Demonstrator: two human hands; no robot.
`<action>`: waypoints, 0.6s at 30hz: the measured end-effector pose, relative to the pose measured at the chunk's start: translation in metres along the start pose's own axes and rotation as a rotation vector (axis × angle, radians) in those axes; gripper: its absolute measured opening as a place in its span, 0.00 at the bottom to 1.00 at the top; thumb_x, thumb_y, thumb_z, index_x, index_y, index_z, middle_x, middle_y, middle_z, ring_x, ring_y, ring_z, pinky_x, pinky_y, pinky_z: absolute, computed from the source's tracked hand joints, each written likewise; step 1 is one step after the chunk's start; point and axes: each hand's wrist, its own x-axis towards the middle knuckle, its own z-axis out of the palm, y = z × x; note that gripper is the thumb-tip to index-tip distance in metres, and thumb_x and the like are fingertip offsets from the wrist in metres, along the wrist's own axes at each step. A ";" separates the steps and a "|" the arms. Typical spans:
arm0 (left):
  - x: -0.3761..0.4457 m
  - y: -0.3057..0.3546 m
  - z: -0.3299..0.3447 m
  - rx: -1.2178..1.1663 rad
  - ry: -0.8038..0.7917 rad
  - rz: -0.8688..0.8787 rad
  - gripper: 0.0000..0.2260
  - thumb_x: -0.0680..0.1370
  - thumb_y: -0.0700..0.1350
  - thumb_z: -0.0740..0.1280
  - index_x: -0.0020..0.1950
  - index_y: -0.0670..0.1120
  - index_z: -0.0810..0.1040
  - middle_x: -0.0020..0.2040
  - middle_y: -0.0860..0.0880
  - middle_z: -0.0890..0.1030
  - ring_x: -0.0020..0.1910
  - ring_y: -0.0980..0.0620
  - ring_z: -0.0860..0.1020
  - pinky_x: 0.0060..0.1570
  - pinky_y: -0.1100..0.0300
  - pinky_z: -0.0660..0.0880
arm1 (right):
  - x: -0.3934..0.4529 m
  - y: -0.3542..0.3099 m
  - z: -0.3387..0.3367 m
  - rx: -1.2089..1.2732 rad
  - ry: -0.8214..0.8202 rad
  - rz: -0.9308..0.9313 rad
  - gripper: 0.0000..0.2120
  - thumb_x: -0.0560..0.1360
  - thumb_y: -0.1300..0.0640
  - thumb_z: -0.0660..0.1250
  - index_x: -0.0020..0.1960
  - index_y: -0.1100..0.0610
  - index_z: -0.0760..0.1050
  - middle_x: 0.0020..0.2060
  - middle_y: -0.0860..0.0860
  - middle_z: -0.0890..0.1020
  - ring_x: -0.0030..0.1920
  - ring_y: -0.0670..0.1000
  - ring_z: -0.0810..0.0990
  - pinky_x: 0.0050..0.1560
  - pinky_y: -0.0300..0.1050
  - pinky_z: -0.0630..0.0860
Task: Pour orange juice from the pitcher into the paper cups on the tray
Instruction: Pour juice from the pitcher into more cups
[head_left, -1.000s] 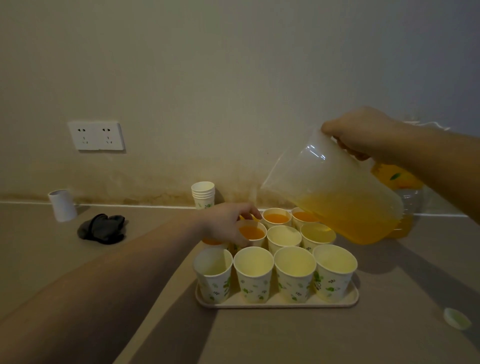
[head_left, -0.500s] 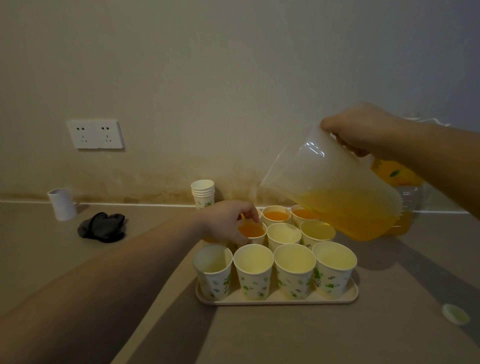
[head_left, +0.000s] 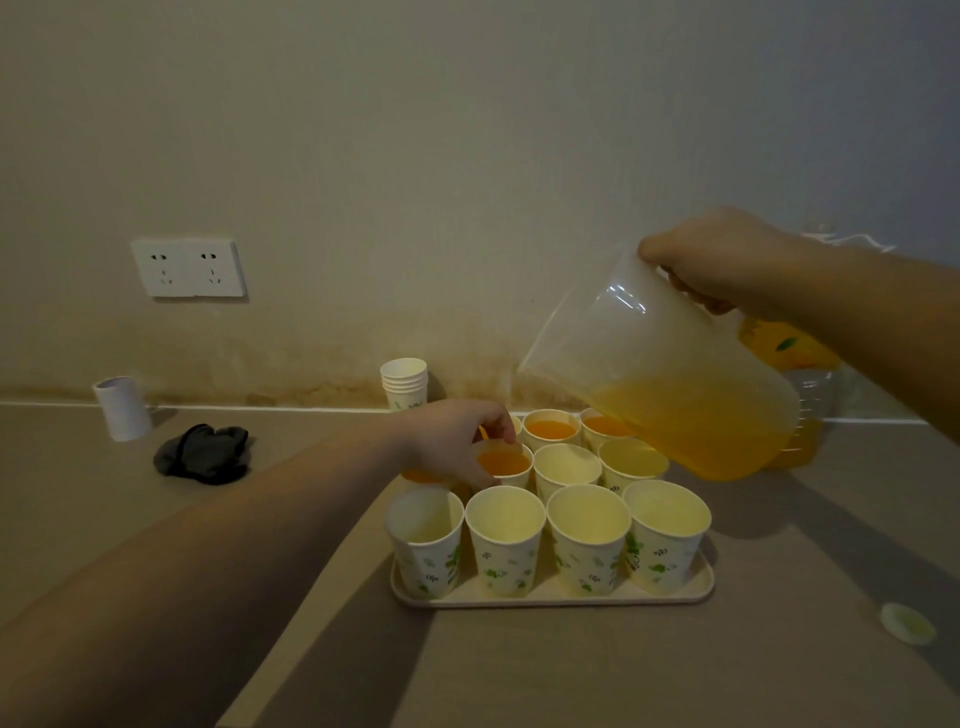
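Observation:
A beige tray (head_left: 550, 597) holds several white paper cups with green leaf prints. Juice fills the back cups (head_left: 551, 429), while the front row (head_left: 505, 514) and two middle cups show pale insides. My left hand (head_left: 457, 441) grips a juice-filled cup (head_left: 504, 461) in the middle row at its rim and side. My right hand (head_left: 722, 260) grips the handle of a clear plastic pitcher (head_left: 670, 374), tilted with its spout down-left above the back right cups. Orange juice lies in the pitcher's lower part. No stream is visible.
A stack of spare cups (head_left: 405, 382) stands by the wall behind the tray. A large juice bottle (head_left: 800, 374) sits behind the pitcher. A black cloth (head_left: 205, 453) and a white roll (head_left: 122, 408) lie at the left. A small lid (head_left: 908, 622) rests front right.
The pitcher and my right hand have risen slightly. My left hand stays at the same juice-filled cup.

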 end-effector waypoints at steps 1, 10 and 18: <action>0.000 0.001 0.000 0.003 0.002 0.000 0.25 0.73 0.54 0.78 0.67 0.57 0.73 0.62 0.56 0.75 0.62 0.53 0.75 0.58 0.59 0.76 | 0.000 0.000 0.000 -0.001 0.001 0.001 0.12 0.74 0.58 0.65 0.33 0.58 0.68 0.27 0.54 0.67 0.25 0.51 0.61 0.29 0.40 0.58; -0.002 0.003 -0.002 0.000 -0.001 0.010 0.28 0.74 0.50 0.78 0.71 0.55 0.71 0.68 0.54 0.74 0.62 0.55 0.73 0.56 0.62 0.74 | -0.002 0.001 -0.001 -0.002 0.018 -0.003 0.12 0.74 0.58 0.66 0.33 0.59 0.69 0.27 0.54 0.67 0.24 0.51 0.61 0.29 0.39 0.58; -0.001 0.004 -0.005 0.032 -0.083 -0.012 0.37 0.73 0.52 0.78 0.78 0.58 0.64 0.73 0.54 0.72 0.68 0.52 0.73 0.62 0.57 0.73 | -0.003 0.002 -0.002 -0.006 0.020 -0.002 0.12 0.73 0.58 0.66 0.33 0.58 0.69 0.27 0.54 0.67 0.25 0.52 0.61 0.29 0.39 0.59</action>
